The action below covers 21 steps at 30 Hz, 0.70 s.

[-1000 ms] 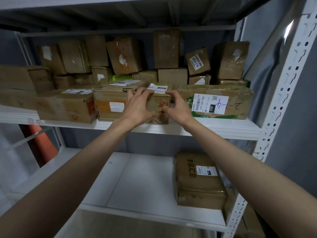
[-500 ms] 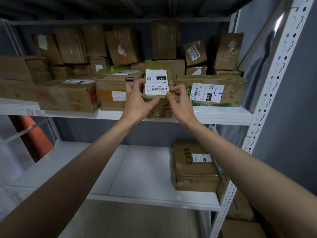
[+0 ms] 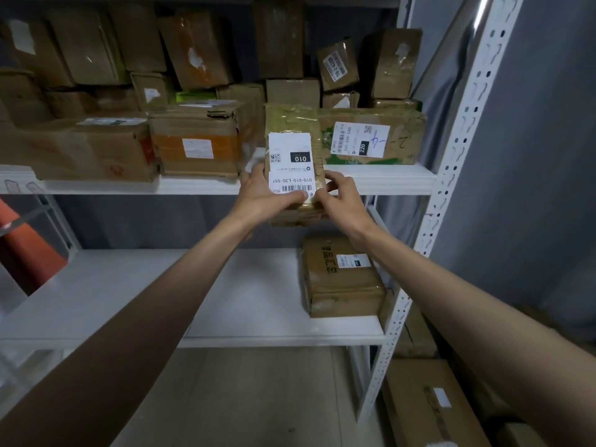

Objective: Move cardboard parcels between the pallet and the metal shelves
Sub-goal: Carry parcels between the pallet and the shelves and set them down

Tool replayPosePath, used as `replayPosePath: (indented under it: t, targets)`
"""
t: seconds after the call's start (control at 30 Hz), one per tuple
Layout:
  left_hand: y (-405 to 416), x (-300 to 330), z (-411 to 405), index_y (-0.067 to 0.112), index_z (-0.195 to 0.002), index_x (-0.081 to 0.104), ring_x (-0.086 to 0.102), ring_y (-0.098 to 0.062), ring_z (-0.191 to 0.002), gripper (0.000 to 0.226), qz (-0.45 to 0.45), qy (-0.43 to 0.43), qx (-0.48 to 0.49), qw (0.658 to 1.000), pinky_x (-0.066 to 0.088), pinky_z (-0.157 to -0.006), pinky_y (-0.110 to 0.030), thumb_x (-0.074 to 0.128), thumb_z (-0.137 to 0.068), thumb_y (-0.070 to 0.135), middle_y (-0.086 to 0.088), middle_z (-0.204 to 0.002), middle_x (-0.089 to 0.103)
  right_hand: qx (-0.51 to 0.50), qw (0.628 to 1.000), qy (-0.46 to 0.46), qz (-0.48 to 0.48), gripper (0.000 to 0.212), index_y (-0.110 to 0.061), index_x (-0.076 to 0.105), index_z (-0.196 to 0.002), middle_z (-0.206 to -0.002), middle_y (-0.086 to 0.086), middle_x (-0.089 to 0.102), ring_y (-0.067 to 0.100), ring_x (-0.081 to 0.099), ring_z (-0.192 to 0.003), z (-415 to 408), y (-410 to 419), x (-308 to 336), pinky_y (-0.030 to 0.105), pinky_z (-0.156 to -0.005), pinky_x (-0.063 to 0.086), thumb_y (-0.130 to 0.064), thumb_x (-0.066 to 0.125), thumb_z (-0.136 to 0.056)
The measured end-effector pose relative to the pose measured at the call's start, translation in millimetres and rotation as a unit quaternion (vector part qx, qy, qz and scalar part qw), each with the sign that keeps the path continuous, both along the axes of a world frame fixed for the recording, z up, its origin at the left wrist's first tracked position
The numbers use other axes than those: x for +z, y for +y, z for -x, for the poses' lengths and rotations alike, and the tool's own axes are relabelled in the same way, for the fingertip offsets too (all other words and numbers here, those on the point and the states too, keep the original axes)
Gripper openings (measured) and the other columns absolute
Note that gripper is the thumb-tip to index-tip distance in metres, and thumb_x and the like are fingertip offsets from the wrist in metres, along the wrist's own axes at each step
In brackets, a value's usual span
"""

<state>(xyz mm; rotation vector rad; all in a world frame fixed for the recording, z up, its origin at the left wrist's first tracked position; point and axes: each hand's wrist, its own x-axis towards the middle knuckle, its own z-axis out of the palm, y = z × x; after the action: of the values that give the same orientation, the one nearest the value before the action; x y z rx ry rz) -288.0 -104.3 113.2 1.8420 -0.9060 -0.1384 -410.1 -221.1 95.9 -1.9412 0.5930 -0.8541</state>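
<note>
I see both arms stretched forward, forearms converging. Left hand (image 3: 258,196) grips small taped parcel (image 3: 293,124) from left, thumb across its white label (image 3: 291,162). Right hand (image 3: 343,201) clamps parcel's right lower edge, fingers curled. Parcel upright, label facing me, held in front of upper shelf (image 3: 387,179) edge, between orange-sided box (image 3: 196,140) and green-printed box (image 3: 371,137).

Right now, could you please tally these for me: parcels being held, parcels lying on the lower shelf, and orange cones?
Held parcel: 1
Parcel on the lower shelf: 1 (the lower shelf carries it)
Orange cone: 1
Total: 3
</note>
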Motion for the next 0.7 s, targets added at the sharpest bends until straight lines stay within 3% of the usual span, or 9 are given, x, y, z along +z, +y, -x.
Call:
replayPosePath:
  t: [0.17,0.37,0.5,0.6,0.7]
  targets:
    - [-6.8,-6.1,34.7,0.019,-0.145,0.036,0.044,-0.017,-0.128,0.095,-0.037,-0.058,-0.014,0.998,0.04,-0.101,-0.029,0.087,-0.069,0.043,-0.002,-0.135,0.041,0.003,0.999,-0.036,-0.04,0.045,-0.024,0.047,-0.135,-0.117,0.007,0.059,0.021,0.063,-0.107,46.6,-4.0,-11.3,0.044,-0.084,0.061,-0.019,0.063,-0.093]
    - [-24.2,-20.3,86.5,0.015,-0.142,0.034,0.044,-0.018,-0.127,0.097,-0.053,-0.057,-0.037,0.996,0.044,-0.104,-0.038,0.087,-0.067,0.046,-0.002,-0.135,0.039,0.004,0.997,-0.04,-0.063,0.048,-0.014,0.043,-0.137,-0.121,0.002,0.059,0.024,0.065,-0.106,105.9,-9.8,-22.4,0.031,-0.075,0.059,-0.011,0.065,-0.094]
    - [-39.3,-41.8,127.5,0.013,-0.132,0.035,0.046,-0.019,-0.125,0.092,-0.074,-0.036,-0.051,0.995,0.047,-0.102,-0.042,0.085,-0.065,0.054,0.0,-0.131,0.039,-0.007,0.997,-0.015,-0.079,0.048,-0.012,0.045,-0.133,-0.12,0.009,0.06,0.036,0.067,-0.101,158.1,-17.3,-38.7,0.046,-0.085,0.06,-0.003,0.065,-0.091]
    - [-50.2,-59.6,162.3,0.015,-0.123,0.034,0.049,-0.021,-0.124,0.089,-0.101,-0.02,-0.067,0.992,0.048,-0.1,-0.049,0.081,-0.064,0.061,0.0,-0.128,0.043,-0.019,0.996,0.007,-0.086,0.051,-0.008,0.045,-0.132,-0.118,0.008,0.057,0.025,0.061,-0.093,200.3,-25.6,-56.5,0.051,-0.087,0.058,0.006,0.064,-0.087]
    - [-60.8,-77.2,200.4,0.016,-0.119,0.033,0.054,-0.021,-0.118,0.087,-0.127,0.001,-0.081,0.989,0.052,-0.094,-0.047,0.082,-0.064,0.063,-0.001,-0.13,0.05,-0.039,0.995,0.035,-0.09,0.051,-0.01,0.047,-0.13,-0.126,0.012,0.056,0.024,0.061,-0.099,243.7,-33.2,-73.5,0.051,-0.09,0.057,0.005,0.066,-0.085]
